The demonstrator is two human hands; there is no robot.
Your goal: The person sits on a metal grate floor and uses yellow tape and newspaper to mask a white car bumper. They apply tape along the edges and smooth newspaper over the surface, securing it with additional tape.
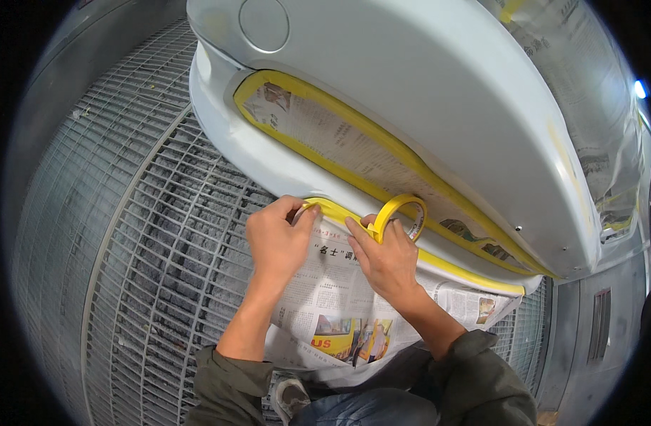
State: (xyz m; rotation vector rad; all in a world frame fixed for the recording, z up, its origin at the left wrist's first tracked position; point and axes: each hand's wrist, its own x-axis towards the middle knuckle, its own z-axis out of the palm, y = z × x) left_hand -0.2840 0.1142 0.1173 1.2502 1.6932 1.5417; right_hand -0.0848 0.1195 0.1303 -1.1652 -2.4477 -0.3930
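A silver-grey car bumper lies before me, its lower opening covered by newspaper with yellow masking tape around the rim. My left hand pinches the yellow tape strip near its left end, on the bumper's lower edge. From that edge a large newspaper sheet hangs down towards my legs. The roll of yellow masking tape stands on edge in my right hand, whose fingers also touch the strip. Part of the roll is hidden behind these fingers.
Metal floor grating spreads out on the left and below the bumper. Newspaper and clear film cover a vehicle body at the upper right. A grey metal wall stands at right. My shoe is near the hanging sheet.
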